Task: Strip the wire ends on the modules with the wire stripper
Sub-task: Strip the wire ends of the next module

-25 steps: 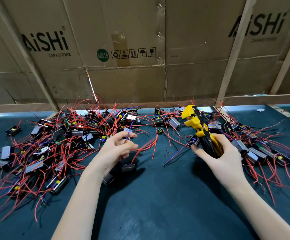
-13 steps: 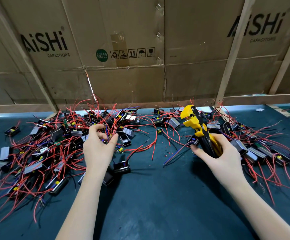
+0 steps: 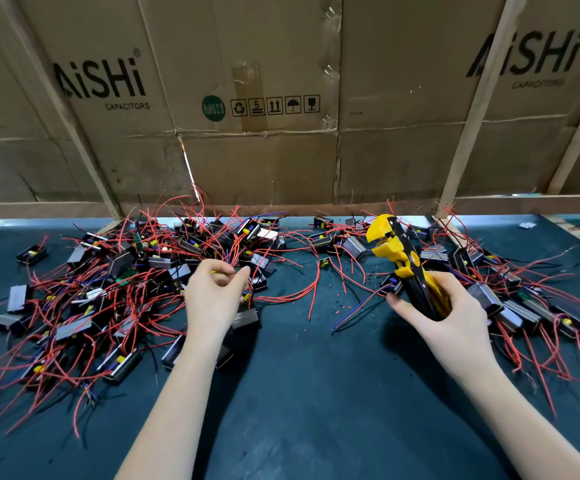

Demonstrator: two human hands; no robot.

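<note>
The left hand (image 3: pixel 217 296) pinched red wires (image 3: pixel 243 268), now nearer the pile; the right hand (image 3: pixel 451 313) still gripped the wire stripper (image 3: pixel 401 258); open bench (image 3: pixel 316 393) at six o'clock.

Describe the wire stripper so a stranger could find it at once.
Start at the dark green table under the cardboard wall, where modules with red wires lie in heaps on both sides. Look to the right heap: the right hand grips the wire stripper by its handles, head pointing up and away. It is the only large yellow-and-black tool there; the yellow bits nearby are small parts on modules.
</note>
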